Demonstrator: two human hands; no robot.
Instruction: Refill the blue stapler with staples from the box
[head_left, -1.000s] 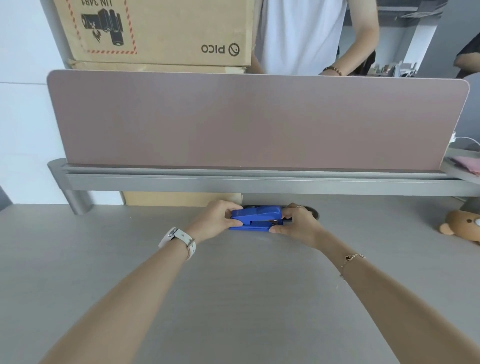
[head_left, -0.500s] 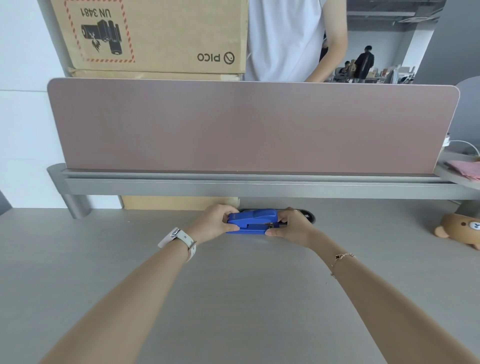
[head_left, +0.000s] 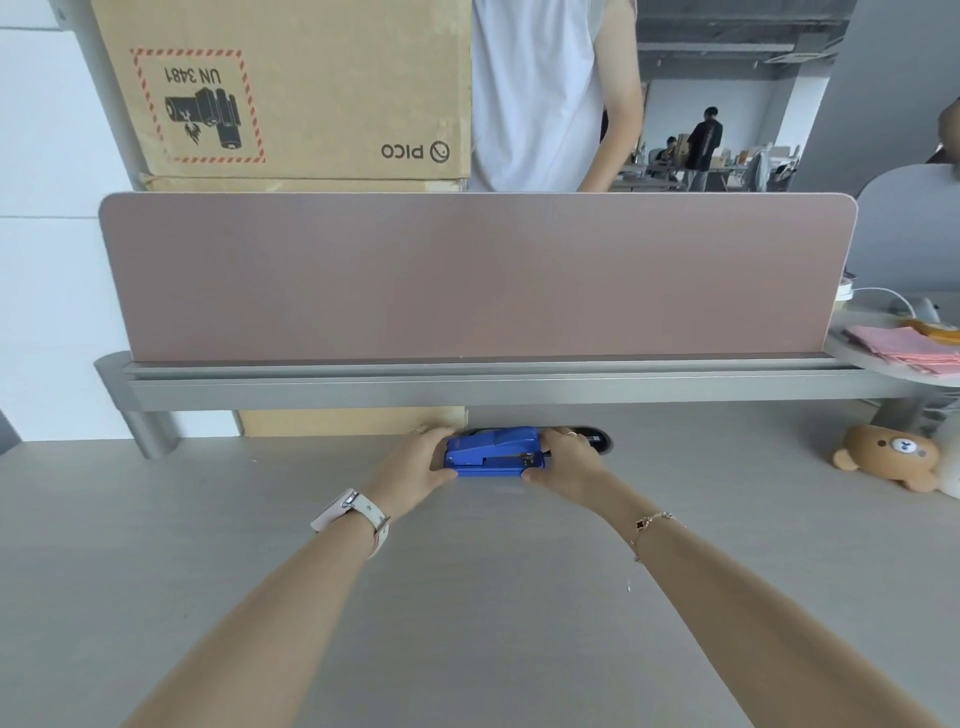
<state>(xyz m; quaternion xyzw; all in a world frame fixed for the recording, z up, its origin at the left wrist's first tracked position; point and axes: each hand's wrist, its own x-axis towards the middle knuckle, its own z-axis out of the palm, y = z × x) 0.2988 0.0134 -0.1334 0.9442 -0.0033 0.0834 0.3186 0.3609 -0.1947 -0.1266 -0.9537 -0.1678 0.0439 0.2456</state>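
Observation:
The blue stapler (head_left: 493, 451) lies lengthwise on the grey desk (head_left: 467, 597), close to the back under the metal rail. My left hand (head_left: 415, 467) grips its left end, thumb on the near side and fingers behind. My right hand (head_left: 563, 462) holds its right end the same way, next to the metal hinge part. The stapler looks closed. No box of staples is in view.
A pink divider panel (head_left: 467, 275) on a grey rail (head_left: 467, 387) stands right behind the stapler. A black cable grommet (head_left: 597, 439) sits behind my right hand. A plush bear (head_left: 888, 457) lies at the right edge. A cardboard box (head_left: 291, 88) and a person in white stand beyond.
Both hands stay clamped on the stapler's ends; it has hardly shifted on the desk. The view has tilted slightly, and the person behind the divider has moved.

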